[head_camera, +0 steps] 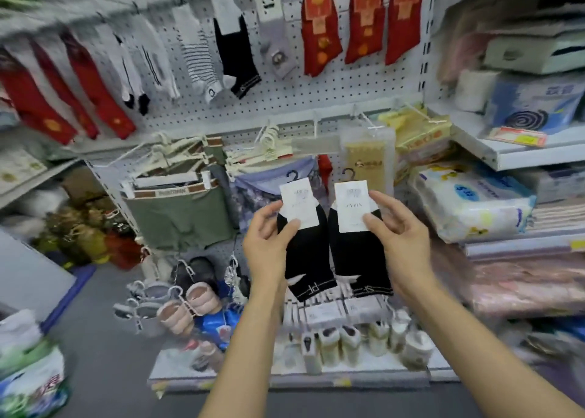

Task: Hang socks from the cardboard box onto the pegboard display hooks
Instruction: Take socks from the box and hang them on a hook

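My left hand (pixel 269 237) pinches a black sock pair (pixel 308 259) by its white paper label, a small dark plastic hook sticking up from the top. My right hand (pixel 395 227) holds a second black sock pair (pixel 361 259) the same way, side by side with the first. Both pairs hang in front of the white pegboard (pixel 316 94), below its top row of hooks. That row carries a matching black sock (pixel 235 53), striped and grey socks, and red socks (pixel 319 34). No cardboard box is in view.
Green underwear on hangers (pixel 177 215) and packaged goods hang on the lower pegboard hooks. Slippers (pixel 190 306) and small items fill the bottom shelf. Shelves at right hold wipes packs (pixel 471 202) and boxes. Grey floor lies to the left.
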Available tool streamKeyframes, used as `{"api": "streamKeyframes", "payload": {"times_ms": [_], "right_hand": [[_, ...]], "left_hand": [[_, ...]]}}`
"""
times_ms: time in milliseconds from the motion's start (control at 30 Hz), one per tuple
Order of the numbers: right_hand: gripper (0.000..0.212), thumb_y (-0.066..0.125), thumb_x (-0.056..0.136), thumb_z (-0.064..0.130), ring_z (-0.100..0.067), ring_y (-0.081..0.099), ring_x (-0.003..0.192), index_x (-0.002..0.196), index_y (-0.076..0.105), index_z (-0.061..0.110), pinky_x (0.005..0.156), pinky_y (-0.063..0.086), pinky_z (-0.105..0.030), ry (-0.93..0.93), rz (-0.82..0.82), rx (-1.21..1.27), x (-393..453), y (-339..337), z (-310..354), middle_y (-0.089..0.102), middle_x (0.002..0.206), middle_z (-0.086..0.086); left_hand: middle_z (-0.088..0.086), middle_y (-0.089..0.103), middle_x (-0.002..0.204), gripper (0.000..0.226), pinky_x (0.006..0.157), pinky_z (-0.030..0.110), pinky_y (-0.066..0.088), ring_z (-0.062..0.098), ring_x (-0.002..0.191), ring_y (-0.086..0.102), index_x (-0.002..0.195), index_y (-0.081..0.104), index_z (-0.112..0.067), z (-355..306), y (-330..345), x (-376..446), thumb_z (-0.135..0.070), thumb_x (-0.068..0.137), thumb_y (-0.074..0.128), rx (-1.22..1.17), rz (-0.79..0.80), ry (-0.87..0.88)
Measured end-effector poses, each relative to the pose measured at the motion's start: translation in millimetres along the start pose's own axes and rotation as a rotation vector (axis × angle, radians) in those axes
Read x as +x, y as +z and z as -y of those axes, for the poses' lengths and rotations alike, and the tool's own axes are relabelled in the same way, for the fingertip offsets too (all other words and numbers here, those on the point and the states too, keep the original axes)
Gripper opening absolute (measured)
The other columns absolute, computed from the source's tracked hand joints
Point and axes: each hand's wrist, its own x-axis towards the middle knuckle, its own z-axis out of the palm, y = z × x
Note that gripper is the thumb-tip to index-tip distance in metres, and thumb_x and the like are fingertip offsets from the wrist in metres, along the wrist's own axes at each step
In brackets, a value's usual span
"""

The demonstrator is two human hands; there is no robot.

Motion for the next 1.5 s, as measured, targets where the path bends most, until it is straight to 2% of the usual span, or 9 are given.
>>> {"api": "streamKeyframes", "payload": {"times_ms": [100,267,367,500,667,900,1267,1400,1500], "right_hand": [[0.035,0.069,0.09,0.004,-0.005,0.065,0.113,0.118,0.069,0.026,0.101,0.052,-0.042,-0.066,0.074,0.019,20,38,9,0.072,0.118,0.007],[0.037,0.066,0.091,0.004,-0.008,0.066,0.111,0.118,0.069,0.028,0.095,0.055,-0.03,-0.16,0.157,0.022,65,97,22,0.073,0.112,0.007],[0.037,0.065,0.093,0.006,-0.005,0.067,0.106,0.123,0.067,0.027,0.089,0.056,-0.023,-0.193,0.162,0.017,97,130,31,0.074,0.11,0.003],[0.034,0.064,0.091,0.018,-0.031,0.068,0.1,0.113,0.068,0.043,0.089,0.056,-0.052,-0.256,0.118,0.022,155,181,48,0.073,0.105,-0.01],[0.037,0.058,0.095,0.003,-0.001,0.05,0.123,0.129,0.063,0.017,0.107,0.042,-0.021,-0.338,0.053,0.079,224,248,79,0.062,0.132,0.006],[0.037,0.058,0.095,0.005,-0.011,0.053,0.125,0.13,0.063,0.017,0.106,0.045,-0.027,-0.387,-0.093,-0.001,321,329,96,0.063,0.131,0.004],[0.038,0.062,0.091,0.004,-0.006,0.058,0.102,0.126,0.066,0.02,0.101,0.049,-0.029,-0.418,-0.103,-0.117,388,372,84,0.066,0.113,0.009],[0.038,0.063,0.092,0.015,-0.009,0.058,0.107,0.13,0.063,0.021,0.102,0.048,-0.034,-0.451,-0.105,-0.185,387,364,80,0.065,0.117,0.005],[0.032,0.061,0.095,0.027,-0.009,0.058,0.108,0.127,0.063,0.023,0.096,0.049,-0.031,-0.607,-0.121,-0.175,364,352,82,0.065,0.118,0.005]], "left_hand": [[-0.025,0.069,0.106,0.033,0.102,0.025,0.047,-0.019,0.1,0.059,0.107,0.069,-0.024,-22,-16,32,-0.002,0.083,0.076,-0.005,-0.041,0.075],[0.001,0.071,0.12,0.039,0.106,0.049,0.046,0.019,0.119,0.064,0.108,0.072,-0.031,-52,-33,91,-0.006,0.079,0.08,-0.026,-0.112,0.154],[-0.014,0.075,0.105,0.039,0.103,0.036,0.049,-0.001,0.103,0.068,0.114,0.068,-0.018,-73,-37,123,0.002,0.082,0.075,-0.054,-0.156,0.22],[0.0,0.075,0.111,0.037,0.107,0.045,0.047,0.014,0.11,0.068,0.111,0.07,-0.02,-90,-42,167,0.002,0.081,0.076,-0.054,-0.189,0.274],[0.001,0.074,0.113,0.036,0.107,0.048,0.047,0.015,0.115,0.066,0.105,0.072,-0.031,-97,-57,225,-0.005,0.081,0.079,-0.045,-0.183,0.314],[-0.029,0.071,0.095,0.037,0.101,0.025,0.048,-0.015,0.099,0.063,0.108,0.069,-0.023,-111,-63,298,0.001,0.081,0.076,-0.04,-0.086,0.326],[-0.019,0.068,0.11,0.037,0.109,0.03,0.045,-0.015,0.104,0.061,0.111,0.069,-0.022,-113,-66,365,0.001,0.082,0.076,-0.042,-0.015,0.344],[-0.016,0.075,0.101,0.039,0.094,0.025,0.054,0.002,0.103,0.068,0.112,0.068,-0.019,-116,-51,376,0.004,0.082,0.074,-0.056,0.027,0.378],[-0.01,0.072,0.113,0.038,0.099,0.024,0.05,0.004,0.11,0.065,0.111,0.068,-0.021,-123,-34,384,0.002,0.081,0.075,-0.058,0.03,0.434]]}}
